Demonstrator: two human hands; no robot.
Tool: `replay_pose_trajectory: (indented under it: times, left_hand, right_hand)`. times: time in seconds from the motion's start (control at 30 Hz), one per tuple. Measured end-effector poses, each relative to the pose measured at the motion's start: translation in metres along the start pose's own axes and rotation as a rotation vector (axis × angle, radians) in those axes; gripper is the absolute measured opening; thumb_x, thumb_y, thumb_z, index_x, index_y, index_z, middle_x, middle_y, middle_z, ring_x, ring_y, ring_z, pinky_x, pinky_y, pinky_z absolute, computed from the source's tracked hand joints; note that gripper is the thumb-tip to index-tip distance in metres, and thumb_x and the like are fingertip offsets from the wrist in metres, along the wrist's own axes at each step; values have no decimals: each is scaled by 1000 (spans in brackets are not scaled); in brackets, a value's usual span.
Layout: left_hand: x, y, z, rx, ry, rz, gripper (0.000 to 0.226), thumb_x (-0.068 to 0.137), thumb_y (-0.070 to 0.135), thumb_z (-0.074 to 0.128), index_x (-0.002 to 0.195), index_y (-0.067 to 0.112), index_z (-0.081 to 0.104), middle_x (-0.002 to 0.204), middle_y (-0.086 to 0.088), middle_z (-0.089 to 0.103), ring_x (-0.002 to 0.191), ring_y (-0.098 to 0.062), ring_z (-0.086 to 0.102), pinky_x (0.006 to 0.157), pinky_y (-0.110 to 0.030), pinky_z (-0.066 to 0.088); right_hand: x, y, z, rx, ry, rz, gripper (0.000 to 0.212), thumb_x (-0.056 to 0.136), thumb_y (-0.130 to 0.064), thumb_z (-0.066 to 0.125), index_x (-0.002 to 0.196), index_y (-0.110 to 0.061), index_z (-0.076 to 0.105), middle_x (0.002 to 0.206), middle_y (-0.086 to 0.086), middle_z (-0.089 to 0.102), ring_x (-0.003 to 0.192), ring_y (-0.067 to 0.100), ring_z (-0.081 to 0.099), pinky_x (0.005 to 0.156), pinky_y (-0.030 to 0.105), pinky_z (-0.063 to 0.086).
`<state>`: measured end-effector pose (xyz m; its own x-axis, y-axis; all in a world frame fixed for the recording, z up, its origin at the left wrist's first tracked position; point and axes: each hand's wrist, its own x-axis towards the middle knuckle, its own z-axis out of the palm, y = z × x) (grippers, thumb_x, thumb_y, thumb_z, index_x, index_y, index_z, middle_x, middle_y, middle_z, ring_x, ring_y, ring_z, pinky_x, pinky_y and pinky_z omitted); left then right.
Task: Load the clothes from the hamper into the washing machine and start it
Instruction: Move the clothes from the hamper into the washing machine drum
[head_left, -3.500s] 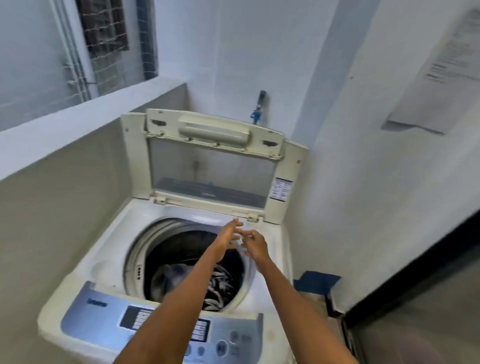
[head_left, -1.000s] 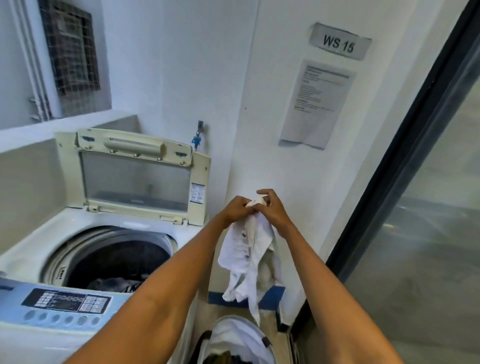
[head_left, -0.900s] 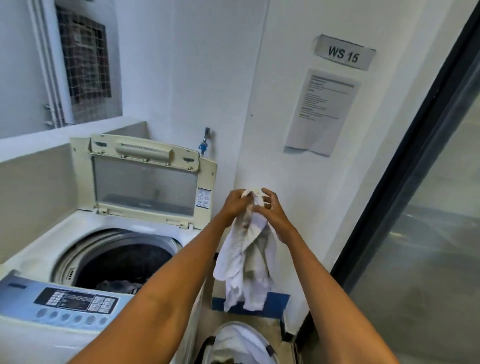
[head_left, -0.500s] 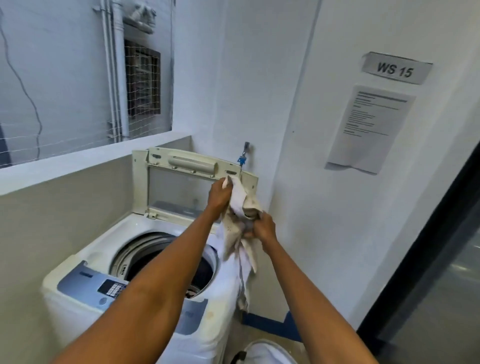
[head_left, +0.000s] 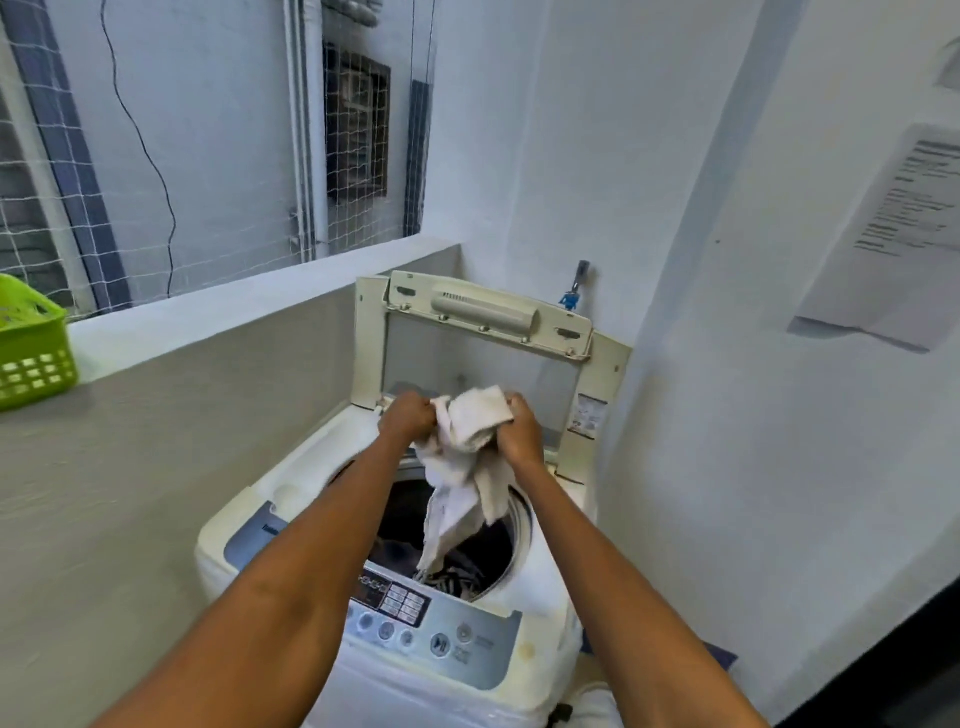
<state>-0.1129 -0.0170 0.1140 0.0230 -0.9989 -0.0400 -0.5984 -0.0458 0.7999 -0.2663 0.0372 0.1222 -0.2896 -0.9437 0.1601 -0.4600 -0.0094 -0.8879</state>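
A white top-loading washing machine (head_left: 540, 618) stands ahead with its lid (head_left: 488, 317) raised upright. Both my hands hold a white garment (head_left: 467, 457) above the open drum (head_left: 483, 545). My left hand (head_left: 408, 418) grips its left upper part and my right hand (head_left: 522, 431) grips its right upper part. The cloth hangs down, its lower end reaching into the drum. Dark and striped clothes (head_left: 457, 577) lie inside the drum. The grey control panel (head_left: 415, 618) with buttons faces me, partly behind my left arm. Only a white sliver of the hamper (head_left: 592, 706) shows at the bottom.
A grey half wall (head_left: 156, 441) with a white ledge runs along the left, and a green plastic basket (head_left: 31, 343) sits on it. A blue tap (head_left: 574, 286) is on the wall behind the machine. A printed notice (head_left: 898, 234) hangs on the right wall.
I have carried the white garment from beside the machine, above the hamper, leftward over the drum and lowered it. My view has turned toward the machine.
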Motion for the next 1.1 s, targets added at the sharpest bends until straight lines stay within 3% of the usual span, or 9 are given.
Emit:
replay_pose_trajectory:
  times: [0.1,0.23,0.33,0.43,0.5,0.57,0.67,0.83,1.1]
  left_hand:
    - [17,-46,19,84,-125,-118,30,90,15,51,114,-1,60,116,-20,61,107,-33,59,87,-37,47]
    - [27,-91,53,-297,-345,-370,11,87,9,53,76,7,51,69,-13,48,58,-23,47,61,-32,44]
    - [39,-120,75,-454,-447,-419,11,74,-2,47,72,8,49,62,-10,41,49,-18,38,51,-23,33]
    - [38,-137,91,-503,-514,-490,18,92,10,46,78,9,57,67,-6,50,57,-16,46,53,-25,37]
    - [37,-143,99,-479,-569,-513,30,100,29,40,90,7,59,75,-6,56,67,-17,52,60,-28,41]
    - [36,-143,107,-455,-621,-501,42,101,37,33,116,5,55,101,-11,62,91,-23,59,76,-30,47]
    - [38,-122,121,-435,-592,-416,52,101,39,31,139,5,41,142,-8,42,132,-29,40,107,-38,33]
    - [24,-44,163,-514,-672,-281,38,99,38,38,104,11,62,109,-12,64,89,-25,61,89,-37,45]
    - [-78,45,288,-483,-850,-180,22,96,26,44,94,10,59,95,-10,62,79,-20,59,70,-29,50]
  right_hand:
    - [4,58,36,-201,-117,132,27,93,-28,50,114,-19,65,120,8,65,108,29,61,87,33,49]
    - [12,114,83,-182,-238,332,17,92,-23,52,93,-16,68,100,9,66,97,28,64,85,47,54]
    - [14,141,114,-181,-366,429,30,94,-25,51,118,-12,62,121,9,60,109,28,59,85,34,48]
    - [10,171,137,-215,-426,505,42,91,-18,49,133,-11,51,138,10,50,120,28,53,88,29,45]
    - [8,184,142,-187,-402,581,46,89,-15,48,135,-15,47,137,11,50,117,29,54,92,35,50]
    - [7,173,133,-172,-367,594,48,89,-7,44,136,-15,44,136,12,49,115,29,54,88,34,50]
    - [12,167,107,-145,-254,545,40,93,-5,39,130,-11,51,132,9,53,113,25,55,93,37,50]
    - [9,158,30,-44,-14,581,24,91,-20,42,106,-17,60,108,10,65,90,29,64,68,37,58]
    - [-51,228,-120,13,155,690,9,95,-23,45,95,-17,51,101,9,62,95,31,64,77,43,57]
